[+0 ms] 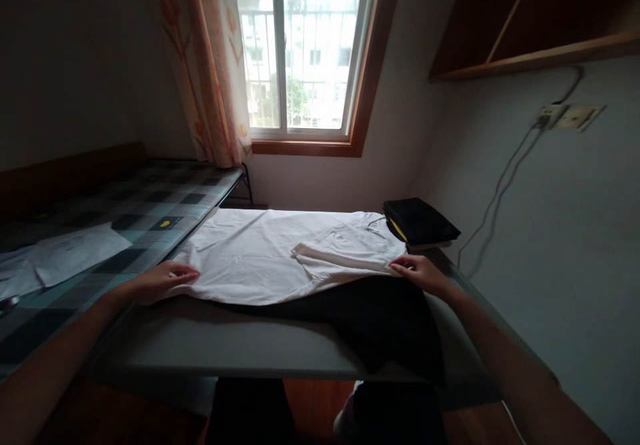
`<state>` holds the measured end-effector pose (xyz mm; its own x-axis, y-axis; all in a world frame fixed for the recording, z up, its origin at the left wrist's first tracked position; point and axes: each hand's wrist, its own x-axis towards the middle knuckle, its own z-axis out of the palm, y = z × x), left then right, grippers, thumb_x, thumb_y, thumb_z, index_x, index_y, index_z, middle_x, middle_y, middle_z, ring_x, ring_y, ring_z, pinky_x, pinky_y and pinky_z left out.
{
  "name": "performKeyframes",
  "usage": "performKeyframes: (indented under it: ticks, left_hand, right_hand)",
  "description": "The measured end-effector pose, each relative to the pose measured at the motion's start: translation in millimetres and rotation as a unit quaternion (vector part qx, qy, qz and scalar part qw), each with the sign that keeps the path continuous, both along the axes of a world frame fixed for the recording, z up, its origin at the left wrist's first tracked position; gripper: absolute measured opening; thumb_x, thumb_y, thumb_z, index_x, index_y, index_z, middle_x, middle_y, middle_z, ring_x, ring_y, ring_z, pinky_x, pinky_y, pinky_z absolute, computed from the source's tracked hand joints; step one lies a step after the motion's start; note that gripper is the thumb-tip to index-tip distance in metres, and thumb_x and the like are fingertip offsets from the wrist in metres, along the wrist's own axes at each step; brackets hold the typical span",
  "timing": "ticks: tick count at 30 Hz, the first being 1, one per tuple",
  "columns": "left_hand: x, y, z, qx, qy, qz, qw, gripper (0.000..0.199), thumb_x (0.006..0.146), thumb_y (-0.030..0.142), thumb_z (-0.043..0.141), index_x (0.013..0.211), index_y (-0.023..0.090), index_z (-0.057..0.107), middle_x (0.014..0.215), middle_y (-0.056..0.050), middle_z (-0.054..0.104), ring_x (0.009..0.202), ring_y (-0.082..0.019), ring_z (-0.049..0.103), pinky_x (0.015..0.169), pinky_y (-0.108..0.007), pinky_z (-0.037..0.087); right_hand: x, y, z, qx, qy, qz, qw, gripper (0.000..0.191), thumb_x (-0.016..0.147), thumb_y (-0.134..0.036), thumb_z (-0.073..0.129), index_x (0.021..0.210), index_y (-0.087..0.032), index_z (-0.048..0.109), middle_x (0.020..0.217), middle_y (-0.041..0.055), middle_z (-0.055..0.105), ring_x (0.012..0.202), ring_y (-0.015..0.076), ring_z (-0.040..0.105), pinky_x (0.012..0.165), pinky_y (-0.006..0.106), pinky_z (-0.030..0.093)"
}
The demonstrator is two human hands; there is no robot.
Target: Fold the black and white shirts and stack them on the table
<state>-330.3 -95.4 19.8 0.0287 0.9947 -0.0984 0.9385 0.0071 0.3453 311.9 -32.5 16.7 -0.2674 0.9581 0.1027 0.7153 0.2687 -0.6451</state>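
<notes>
A white T-shirt lies spread sideways over the table, its neckline towards the right and one sleeve folded in on top. At its lower left end my left hand pinches the hem between thumb and fingers. My right hand is closed on the shirt's edge near the shoulder. Beneath the white shirt, a black garment sticks out along the near side and drapes to the table's front edge. Most of that black garment is hidden.
A stack of folded dark clothes sits at the table's far right corner, by the wall. To the left is a bed with a checked cover, with papers on it. A cable hangs from the wall socket.
</notes>
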Motion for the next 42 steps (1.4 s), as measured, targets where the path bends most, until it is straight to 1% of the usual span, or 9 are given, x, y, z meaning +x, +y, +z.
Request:
performKeyframes:
  ticks: [5,10,15,19,23,26,30,37,42]
  left_hand:
    - [-19,5,-13.4,0.049,0.1,0.022,0.994,0.055,0.075,0.055,0.051,0.113,0.02,0.07,0.11,-0.014,0.064,0.102,-0.03,0.059,0.092,-0.041,0.045]
    - [-30,-6,-23.8,0.04,0.15,0.0,0.988,0.055,0.08,0.052,0.046,0.122,0.023,0.066,0.122,-0.014,0.059,0.11,-0.031,0.056,0.098,-0.042,0.04]
    - [-33,-13,-31.0,0.037,0.152,0.122,0.98,0.077,0.078,0.057,0.046,0.14,0.011,0.048,0.122,-0.019,0.057,0.11,-0.034,0.058,0.097,-0.042,0.041]
    - [-24,-21,-23.4,0.02,0.164,0.182,0.969,0.066,0.083,0.056,0.038,0.124,0.008,0.059,0.116,-0.023,0.059,0.101,-0.035,0.062,0.085,-0.042,0.047]
    - [-7,-31,-10.3,-0.008,0.236,0.207,0.95,0.058,0.089,0.055,0.031,0.103,0.011,0.065,0.108,-0.022,0.063,0.099,-0.038,0.063,0.078,-0.046,0.048]
    - [4,-36,-5.1,0.008,0.261,0.207,0.943,0.053,0.093,0.048,0.028,0.103,0.011,0.064,0.11,-0.022,0.062,0.099,-0.037,0.063,0.076,-0.045,0.048]
    - [12,-40,-3.8,0.021,0.261,0.212,0.942,0.054,0.093,0.048,0.026,0.106,0.01,0.062,0.114,-0.023,0.06,0.098,-0.037,0.063,0.075,-0.045,0.049]
    - [12,-40,-5.3,0.018,0.25,0.223,0.942,0.062,0.092,0.058,0.023,0.113,0.012,0.059,0.114,-0.023,0.06,0.098,-0.039,0.063,0.075,-0.048,0.048]
    - [11,-36,-8.3,0.019,0.267,0.211,0.94,0.062,0.09,0.06,0.03,0.11,0.009,0.059,0.114,-0.026,0.06,0.105,-0.04,0.059,0.081,-0.048,0.047]
  right_hand:
    - [-33,37,-10.7,0.056,-0.079,-0.022,0.995,0.038,0.083,-0.049,0.052,0.08,-0.017,0.072,0.087,0.0106,0.074,0.08,0.0246,0.066,0.075,0.033,0.048]
    - [-62,53,-22.1,0.028,-0.177,-0.044,0.983,0.035,0.086,-0.048,0.053,0.083,-0.018,0.07,0.085,0.0096,0.072,0.078,0.0215,0.065,0.069,0.028,0.044]
    - [-71,52,-36.9,0.084,-0.225,-0.103,0.965,0.037,0.089,-0.051,0.05,0.095,-0.018,0.066,0.099,0.0112,0.068,0.091,0.022,0.062,0.074,0.029,0.042]
    - [-68,44,-39.5,0.092,-0.235,-0.11,0.961,0.041,0.092,-0.052,0.042,0.099,-0.019,0.064,0.103,0.0119,0.066,0.091,0.0226,0.062,0.076,0.031,0.042]
    - [-55,33,-36.0,0.08,-0.247,-0.169,0.951,0.05,0.09,-0.063,0.038,0.091,-0.02,0.064,0.101,0.0124,0.068,0.091,0.0263,0.063,0.078,0.037,0.042]
    - [-42,26,-36.4,0.063,-0.239,-0.216,0.944,0.055,0.088,-0.066,0.035,0.078,-0.02,0.063,0.091,0.0125,0.07,0.092,0.0296,0.062,0.082,0.043,0.041]
    - [-28,22,-40.8,0.065,-0.211,-0.205,0.954,0.049,0.083,-0.062,0.039,0.069,-0.021,0.062,0.083,0.0119,0.07,0.091,0.0318,0.062,0.083,0.046,0.039]
    - [-16,23,-47.0,0.09,-0.012,-0.176,0.98,0.039,0.076,-0.061,0.047,0.075,-0.023,0.054,0.068,0.0049,0.065,0.066,0.0218,0.061,0.07,0.034,0.042]
    - [-14,22,-48.6,0.082,-0.014,-0.156,0.984,0.039,0.072,-0.062,0.053,0.074,-0.024,0.053,0.06,0.0022,0.06,0.061,0.0207,0.059,0.063,0.03,0.042]
